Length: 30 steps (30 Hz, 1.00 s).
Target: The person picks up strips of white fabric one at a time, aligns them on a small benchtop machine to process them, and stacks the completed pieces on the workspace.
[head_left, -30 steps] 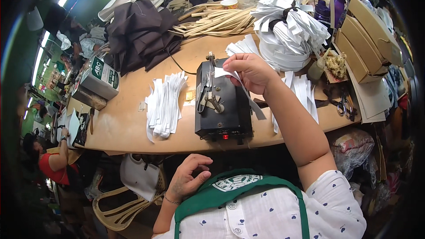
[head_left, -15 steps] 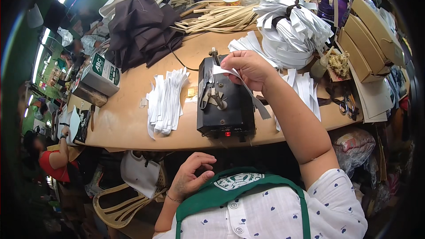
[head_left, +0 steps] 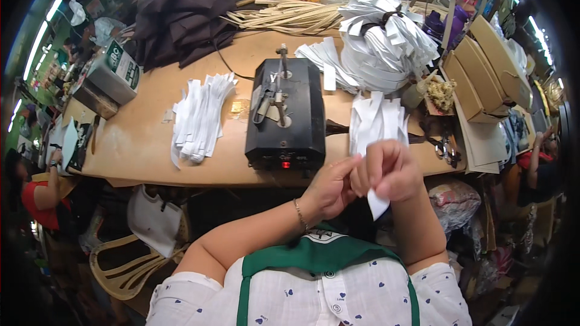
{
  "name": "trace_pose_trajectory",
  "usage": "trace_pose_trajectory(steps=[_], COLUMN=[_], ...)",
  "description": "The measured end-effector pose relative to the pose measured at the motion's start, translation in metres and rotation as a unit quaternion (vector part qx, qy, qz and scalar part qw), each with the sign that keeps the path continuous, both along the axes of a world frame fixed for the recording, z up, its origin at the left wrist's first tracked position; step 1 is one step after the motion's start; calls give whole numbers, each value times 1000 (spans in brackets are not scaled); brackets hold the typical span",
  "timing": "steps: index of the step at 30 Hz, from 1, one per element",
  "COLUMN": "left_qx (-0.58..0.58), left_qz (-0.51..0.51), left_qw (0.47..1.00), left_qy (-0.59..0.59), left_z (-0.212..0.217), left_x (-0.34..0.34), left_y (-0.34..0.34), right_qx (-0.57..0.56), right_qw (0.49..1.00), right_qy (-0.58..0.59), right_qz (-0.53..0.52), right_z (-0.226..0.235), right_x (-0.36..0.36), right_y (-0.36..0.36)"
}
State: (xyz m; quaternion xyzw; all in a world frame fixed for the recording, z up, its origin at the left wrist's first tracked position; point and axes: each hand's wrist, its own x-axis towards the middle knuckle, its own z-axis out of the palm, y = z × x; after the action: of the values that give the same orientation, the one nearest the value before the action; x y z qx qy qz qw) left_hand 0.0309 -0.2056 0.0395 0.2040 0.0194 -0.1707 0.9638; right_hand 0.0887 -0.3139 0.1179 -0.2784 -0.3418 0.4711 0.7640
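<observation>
My hands meet in front of the table's near edge, right of centre. My right hand (head_left: 393,172) is closed on a white fabric strip (head_left: 378,205), whose pointed end hangs below the fingers. Against its fingertips, my left hand (head_left: 331,188) is closed too, its fingers pinching at the same strip; most of the strip between the hands is hidden. Just left of them stands a black box-shaped machine (head_left: 287,115) with metal clamps on top and a lit red light. One pile of white strips (head_left: 202,118) lies left of the machine, another pile (head_left: 379,118) right of it.
A large tied bundle of white strips (head_left: 386,48) and beige strips (head_left: 290,15) lie at the back, with dark cloth (head_left: 181,18) farther left. Scissors (head_left: 446,150) and cardboard pieces (head_left: 483,72) are at the right. A metal can (head_left: 113,75) stands left.
My right hand has come back from above the machine towards me and to the right, bringing the strip along. My left hand has risen from near the apron to meet it. The view has shifted.
</observation>
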Motion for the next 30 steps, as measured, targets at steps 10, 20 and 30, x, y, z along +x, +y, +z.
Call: trace_pose_trajectory(steps=[10,20,30], left_qx=[525,633,470], left_qz=[251,-8,104], left_qw=[798,736,875], left_qy=[-155,-241,-59], left_z=[22,46,20], left_x=[12,-32,-126], left_y=[-33,12,88], right_qx=[-304,-235,-173], right_qw=[827,928,970], right_qy=[-181,2,10], right_qz=[-437,-290,-170], right_z=[-18,-22,-1], right_x=[16,44,86], right_y=[-55,-1,100])
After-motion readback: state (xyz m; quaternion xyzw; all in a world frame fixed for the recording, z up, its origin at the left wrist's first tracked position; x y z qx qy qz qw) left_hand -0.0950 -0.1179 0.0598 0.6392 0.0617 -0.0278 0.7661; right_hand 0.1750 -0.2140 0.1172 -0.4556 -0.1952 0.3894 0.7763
